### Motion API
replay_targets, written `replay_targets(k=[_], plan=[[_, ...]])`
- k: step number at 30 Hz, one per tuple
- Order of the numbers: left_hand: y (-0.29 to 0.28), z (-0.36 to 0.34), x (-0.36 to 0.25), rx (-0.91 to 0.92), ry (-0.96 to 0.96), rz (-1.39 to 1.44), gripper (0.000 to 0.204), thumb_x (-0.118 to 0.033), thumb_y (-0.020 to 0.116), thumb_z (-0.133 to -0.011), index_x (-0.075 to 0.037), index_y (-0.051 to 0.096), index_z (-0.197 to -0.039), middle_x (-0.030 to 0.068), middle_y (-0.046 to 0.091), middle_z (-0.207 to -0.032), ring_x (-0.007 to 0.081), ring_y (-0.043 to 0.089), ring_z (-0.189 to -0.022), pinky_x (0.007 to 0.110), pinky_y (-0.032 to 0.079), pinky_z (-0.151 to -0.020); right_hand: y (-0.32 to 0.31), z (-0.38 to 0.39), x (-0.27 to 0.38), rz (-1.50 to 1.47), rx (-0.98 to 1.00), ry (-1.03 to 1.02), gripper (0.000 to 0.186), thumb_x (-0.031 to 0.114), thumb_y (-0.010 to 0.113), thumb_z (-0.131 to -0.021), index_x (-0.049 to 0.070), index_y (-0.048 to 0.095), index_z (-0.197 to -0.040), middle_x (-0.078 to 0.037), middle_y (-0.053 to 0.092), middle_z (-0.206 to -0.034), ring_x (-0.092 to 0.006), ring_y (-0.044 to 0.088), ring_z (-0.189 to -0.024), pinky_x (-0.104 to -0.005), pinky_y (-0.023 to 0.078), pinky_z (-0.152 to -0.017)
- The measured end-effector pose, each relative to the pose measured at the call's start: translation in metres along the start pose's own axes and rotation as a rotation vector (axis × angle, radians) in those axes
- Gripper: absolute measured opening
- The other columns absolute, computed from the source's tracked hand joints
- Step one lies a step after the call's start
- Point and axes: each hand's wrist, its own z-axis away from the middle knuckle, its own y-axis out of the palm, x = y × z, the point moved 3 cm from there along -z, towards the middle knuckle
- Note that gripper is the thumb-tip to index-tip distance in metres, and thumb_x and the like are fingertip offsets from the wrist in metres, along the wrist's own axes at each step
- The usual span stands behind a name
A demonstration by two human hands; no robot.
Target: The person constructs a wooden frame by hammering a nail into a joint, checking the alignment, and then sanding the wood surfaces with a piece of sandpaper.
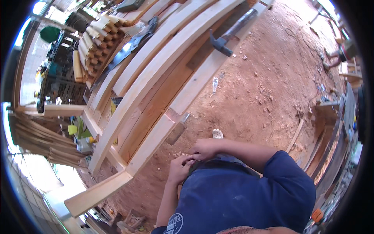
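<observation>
My left hand (180,168) and my right hand (205,149) meet in front of my waist, beside the hem of my dark blue shirt (233,195). The fingers of both are closed and pressed together; whatever lies between them is too small or hidden to make out. Nearest to them is the pale front rail (152,139) of a wooden frame, apart from my hands. Curved pale boards (152,85) lie along this frame. A claw hammer (223,46) rests on the rail's far end, its handle pointing away.
On the far left, a handsaw (130,47) lies near a stack of short wooden pieces (93,50). A wooden leg (99,193) juts toward the lower left. Shavings and a clear plastic bottle (215,84) litter the dirt floor. Another person's leg (336,58) shows at far right.
</observation>
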Motion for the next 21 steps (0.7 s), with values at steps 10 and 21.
replay_targets(k=[10,21], plan=[[-0.011,0.083,0.112,-0.342,-0.592,0.108,0.028,-0.021,0.078,-0.090,0.000,0.077,-0.109,0.0118,0.077,-0.094,0.0161,0.072,-0.085,0.031,0.056,-0.075,-0.334,0.098,0.005,0.902,-1.090,0.114,0.040,-0.004,0.054,-0.090,0.002,0.067,-0.127,-0.019,0.067,-0.131,-0.0369,0.061,-0.123,-0.0476,0.044,-0.108],[-0.091,0.336,0.245,-1.493,-0.678,0.453,0.012,-0.014,0.074,-0.096,-0.004,0.076,-0.102,-0.0031,0.069,-0.086,0.0078,0.061,-0.083,0.025,0.050,-0.078,-0.362,0.086,-0.036,1.222,-0.865,0.466,0.026,-0.004,0.070,-0.077,0.008,0.065,-0.100,-0.008,0.064,-0.106,-0.0341,0.061,-0.112,-0.0506,0.048,-0.093]])
